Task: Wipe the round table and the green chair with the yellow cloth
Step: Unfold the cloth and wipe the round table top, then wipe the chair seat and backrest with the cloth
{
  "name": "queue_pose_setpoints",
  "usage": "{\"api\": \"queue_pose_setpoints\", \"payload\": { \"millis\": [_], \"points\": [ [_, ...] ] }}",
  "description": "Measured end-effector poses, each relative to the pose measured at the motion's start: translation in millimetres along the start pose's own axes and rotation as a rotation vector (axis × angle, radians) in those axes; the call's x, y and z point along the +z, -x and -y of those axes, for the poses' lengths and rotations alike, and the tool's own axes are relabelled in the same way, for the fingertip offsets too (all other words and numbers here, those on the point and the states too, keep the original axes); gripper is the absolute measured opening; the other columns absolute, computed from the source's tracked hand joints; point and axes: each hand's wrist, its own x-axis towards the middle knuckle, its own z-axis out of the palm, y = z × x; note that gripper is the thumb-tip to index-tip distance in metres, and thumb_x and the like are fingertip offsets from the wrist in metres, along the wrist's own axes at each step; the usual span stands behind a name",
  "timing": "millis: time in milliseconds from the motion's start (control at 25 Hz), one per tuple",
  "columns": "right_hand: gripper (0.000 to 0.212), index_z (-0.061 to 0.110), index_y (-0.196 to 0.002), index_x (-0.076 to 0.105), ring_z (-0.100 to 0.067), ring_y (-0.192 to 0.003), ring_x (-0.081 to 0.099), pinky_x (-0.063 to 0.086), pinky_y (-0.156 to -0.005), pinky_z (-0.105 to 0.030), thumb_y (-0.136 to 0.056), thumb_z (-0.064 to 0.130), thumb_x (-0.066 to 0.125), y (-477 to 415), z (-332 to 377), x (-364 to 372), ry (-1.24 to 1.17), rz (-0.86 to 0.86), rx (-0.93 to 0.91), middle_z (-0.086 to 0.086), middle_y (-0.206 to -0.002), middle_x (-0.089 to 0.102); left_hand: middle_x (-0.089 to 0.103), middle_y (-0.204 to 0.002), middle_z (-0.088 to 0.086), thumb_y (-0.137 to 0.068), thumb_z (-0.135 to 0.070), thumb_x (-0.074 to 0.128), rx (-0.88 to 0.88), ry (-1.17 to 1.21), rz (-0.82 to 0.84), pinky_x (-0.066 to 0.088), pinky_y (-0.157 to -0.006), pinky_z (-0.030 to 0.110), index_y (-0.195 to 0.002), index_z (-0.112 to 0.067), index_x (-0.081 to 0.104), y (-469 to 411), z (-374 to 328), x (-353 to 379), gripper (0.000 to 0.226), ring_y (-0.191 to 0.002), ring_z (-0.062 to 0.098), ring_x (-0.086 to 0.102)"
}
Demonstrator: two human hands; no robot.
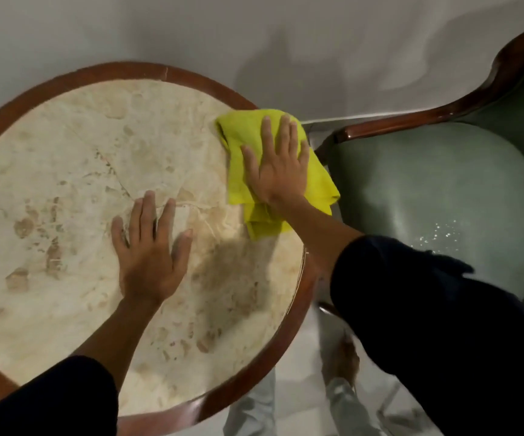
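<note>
Right hand (278, 165) presses the yellow cloth (317, 180) flat-palmed at the round table (65, 146)'s right edge — left hand (150, 250) spread empty mid-tabletop; green chair (436, 199) apparently unwiped.

my round table (65, 146) has a pale, mottled stone top inside a dark reddish wooden rim. my left hand (150, 250) lies flat near its middle, fingers spread. the yellow cloth (241, 143) is on the right edge, partly hanging over the rim, under my flat right hand (278, 165).
</note>
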Motion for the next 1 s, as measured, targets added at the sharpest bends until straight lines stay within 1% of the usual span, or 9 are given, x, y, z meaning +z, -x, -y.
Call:
{"api": "queue_pose_setpoints", "payload": {
  "millis": [120,320,440,560,680,760,840,920,1000],
  "points": [
    [0.067,0.024,-0.156,0.019,-0.029,-0.153,0.007,0.011,-0.122,-0.057,-0.098,0.058,0.025,-1.6,7.5,2.2,0.020,-0.004,-0.006,-0.011,-0.166,0.012,0.028,-0.160,0.014,-0.099,-0.046,0.034,-0.009,0.014,-0.009,0.021,-0.116,0.056,-0.149,-0.021,0.031,-1.8,-2.4,-3.2,0.056,-0.146,0.029,0.028],
    [0.070,0.025,-0.156,0.018,-0.031,-0.154,0.000,0.004,-0.121,-0.060,-0.097,0.062,0.024,151.1,2.0,19.8,-0.005,0.043,-0.010,-0.011,-0.166,0.007,0.036,-0.156,0.017,-0.099,-0.046,0.039,0.005,-0.033,-0.015,0.026,-0.113,0.056,-0.146,-0.019,0.039,-1.6,-6.8,-10.5,0.054,-0.142,0.033,0.036],
    [0.070,0.024,-0.154,0.023,-0.029,-0.152,0.012,0.008,-0.119,-0.054,-0.096,0.062,0.032,224.4,15.8,23.4,-0.146,0.095,-0.082,-0.010,-0.166,0.013,0.028,-0.160,0.012,-0.098,-0.050,0.027,-0.105,0.215,0.100,0.015,-0.118,0.054,-0.142,-0.025,0.047,-3.8,-15.5,-22.4,0.054,-0.147,0.029,0.025],
    [0.085,0.019,-0.146,0.035,-0.031,-0.141,0.030,0.032,-0.111,-0.054,-0.079,0.065,0.057,221.2,-23.8,4.7,-0.146,-0.022,0.260,-0.014,-0.156,0.032,0.026,-0.161,0.009,-0.095,-0.065,0.017,-0.141,0.534,0.246,0.012,-0.119,0.042,-0.131,-0.022,0.060,11.1,-28.4,-34.2,0.071,-0.149,0.022,0.020],
    [0.102,0.017,-0.126,0.052,-0.032,-0.137,0.038,0.036,-0.108,-0.052,-0.053,0.087,0.063,212.5,-73.2,-11.4,-0.316,0.302,0.701,-0.013,-0.147,0.043,0.031,-0.158,0.011,-0.082,-0.071,0.044,-0.053,0.516,0.344,0.022,-0.115,0.031,-0.109,-0.019,0.068,45.4,-55.8,-52.1,0.064,-0.145,0.018,0.026],
    [0.077,0.013,-0.104,0.060,-0.028,-0.110,0.060,0.051,-0.095,-0.046,-0.059,0.074,0.074,215.0,-98.4,-21.7,-0.615,0.426,0.732,-0.010,-0.116,0.064,0.050,-0.143,0.021,-0.078,-0.068,0.051,0.022,0.447,0.311,0.038,-0.107,0.040,-0.089,-0.009,0.068,65.4,-85.8,-58.9,0.061,-0.134,0.032,0.045],
    [0.044,0.014,-0.081,0.056,-0.021,-0.079,0.062,0.056,-0.078,-0.046,-0.071,0.048,0.082,218.6,-125.1,-37.3,-0.879,0.430,0.674,-0.005,-0.083,0.067,0.068,-0.115,0.010,-0.082,-0.067,0.050,-0.003,0.543,0.314,0.053,-0.088,0.046,-0.087,-0.015,0.065,74.4,-123.0,-64.9,0.055,-0.110,0.034,0.061],
    [0.038,0.024,-0.072,0.046,-0.016,-0.069,0.056,0.054,-0.064,-0.039,-0.075,0.036,0.082,217.8,-171.7,-60.6,-0.947,0.375,0.648,0.004,-0.071,0.060,0.067,-0.093,-0.015,-0.079,-0.066,0.055,-0.199,0.727,0.396,0.053,-0.067,0.030,-0.092,-0.040,0.058,69.1,-179.4,-73.3,0.028,-0.091,0.017,0.065],
    [0.040,0.031,-0.074,0.041,-0.013,-0.067,0.057,0.044,-0.053,-0.023,-0.075,0.042,0.080,208.5,-227.7,-92.3,-0.873,0.288,0.596,0.013,-0.069,0.055,0.065,-0.081,-0.019,-0.078,-0.058,0.062,-0.244,0.808,0.395,0.049,-0.061,0.025,-0.092,-0.052,0.051,56.7,-240.9,-73.5,0.019,-0.079,0.014,0.066]
  ]
}}
